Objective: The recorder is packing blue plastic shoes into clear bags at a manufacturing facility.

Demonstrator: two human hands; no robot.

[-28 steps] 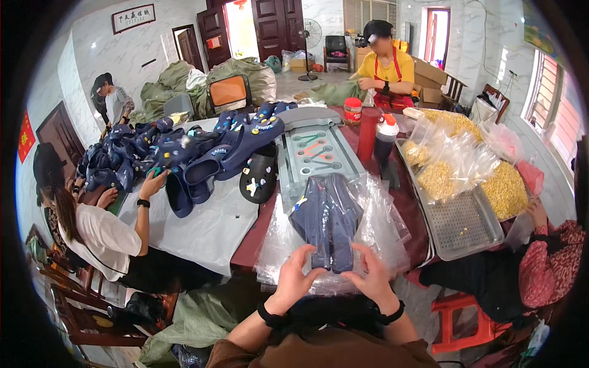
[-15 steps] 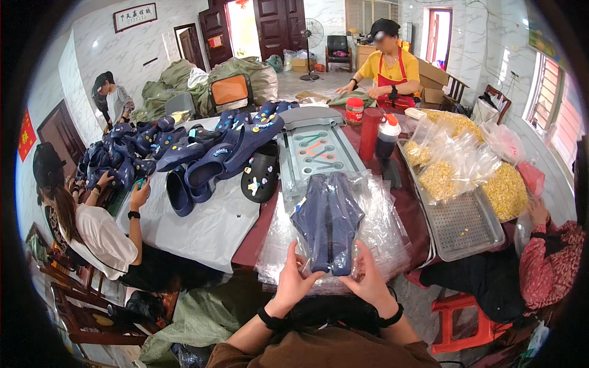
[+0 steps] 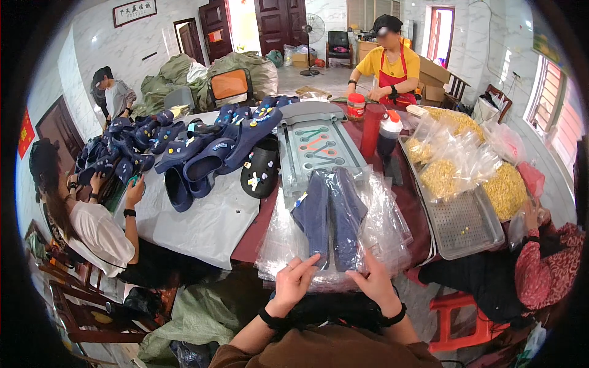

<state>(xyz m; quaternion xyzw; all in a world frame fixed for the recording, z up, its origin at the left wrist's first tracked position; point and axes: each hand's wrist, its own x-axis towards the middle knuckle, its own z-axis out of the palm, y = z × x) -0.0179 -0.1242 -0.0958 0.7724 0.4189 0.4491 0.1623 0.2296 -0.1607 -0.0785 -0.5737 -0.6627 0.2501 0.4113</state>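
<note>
A pair of dark blue clog shoes (image 3: 330, 214) lies sole-up inside a clear plastic bag (image 3: 374, 221), on a stack of more clear bags at the table's near edge. My left hand (image 3: 293, 283) pinches the bag's near edge below the left shoe. At the same edge, under the right shoe, my right hand (image 3: 375, 283) grips the plastic. Both wrists wear black bands.
A heap of blue clogs (image 3: 202, 150) covers the left of the table on a grey sheet. A grey tool tray (image 3: 316, 144) sits behind the bag, with red and black bottles (image 3: 379, 132) beside it. A metal tray (image 3: 457, 224) with yellow bagged pieces stands right. Other people sit around.
My hands have shifted slightly along the bag's near edge, fingers now spread on the plastic. The person at left has lowered a hand from the clog heap.
</note>
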